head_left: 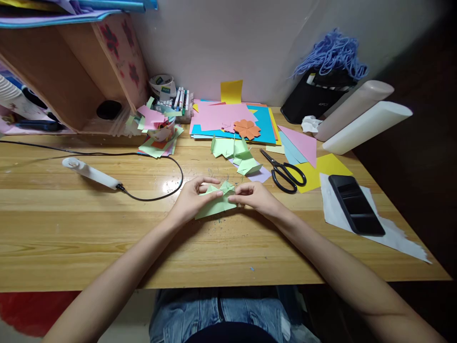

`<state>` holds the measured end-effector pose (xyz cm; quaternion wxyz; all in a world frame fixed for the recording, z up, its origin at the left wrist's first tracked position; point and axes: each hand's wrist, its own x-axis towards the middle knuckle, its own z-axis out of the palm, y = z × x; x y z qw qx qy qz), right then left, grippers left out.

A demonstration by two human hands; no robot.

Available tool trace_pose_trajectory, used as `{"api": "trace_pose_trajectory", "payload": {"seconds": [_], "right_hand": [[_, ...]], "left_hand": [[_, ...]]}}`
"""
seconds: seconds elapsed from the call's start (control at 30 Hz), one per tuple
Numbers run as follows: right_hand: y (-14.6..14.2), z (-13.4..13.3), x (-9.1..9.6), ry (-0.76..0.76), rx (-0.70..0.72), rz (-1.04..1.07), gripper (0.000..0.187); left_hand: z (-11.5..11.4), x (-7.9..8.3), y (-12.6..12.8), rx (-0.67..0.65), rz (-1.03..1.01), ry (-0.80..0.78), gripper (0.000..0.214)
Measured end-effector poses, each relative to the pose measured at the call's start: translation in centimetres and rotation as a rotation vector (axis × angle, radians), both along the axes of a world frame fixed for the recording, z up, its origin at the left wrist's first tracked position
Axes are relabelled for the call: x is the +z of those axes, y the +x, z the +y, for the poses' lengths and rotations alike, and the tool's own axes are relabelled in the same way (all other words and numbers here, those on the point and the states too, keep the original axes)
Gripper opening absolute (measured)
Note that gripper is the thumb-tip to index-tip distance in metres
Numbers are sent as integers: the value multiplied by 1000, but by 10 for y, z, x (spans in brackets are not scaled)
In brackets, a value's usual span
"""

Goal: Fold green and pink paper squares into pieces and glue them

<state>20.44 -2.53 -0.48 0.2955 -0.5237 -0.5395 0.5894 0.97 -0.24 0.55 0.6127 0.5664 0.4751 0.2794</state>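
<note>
A folded piece of light green paper [216, 204] lies on the wooden desk [89, 228] at the middle. My left hand [194, 197] pinches its left side, fingers closed on the upper fold. My right hand [255, 196] pinches its right side, fingertips meeting the paper near the centre. Both hands rest low on the desk. More folded green paper pieces [235, 155] lie just beyond the hands.
Black scissors [285, 174] lie right of the hands. A dark phone [355, 204] rests on white paper at the right. A stack of coloured sheets [232, 121] with an orange paper flower [247, 128] sits at the back. A white corded tool [91, 172] lies left.
</note>
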Motion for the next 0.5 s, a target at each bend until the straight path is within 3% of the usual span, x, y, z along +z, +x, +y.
{"api": "trace_pose_trajectory", "payload": {"seconds": [0.5], "right_hand": [[-6,-2,2,8,-78,-23,29]], "left_hand": [[-2,-3,2,37,5,48,45]]}}
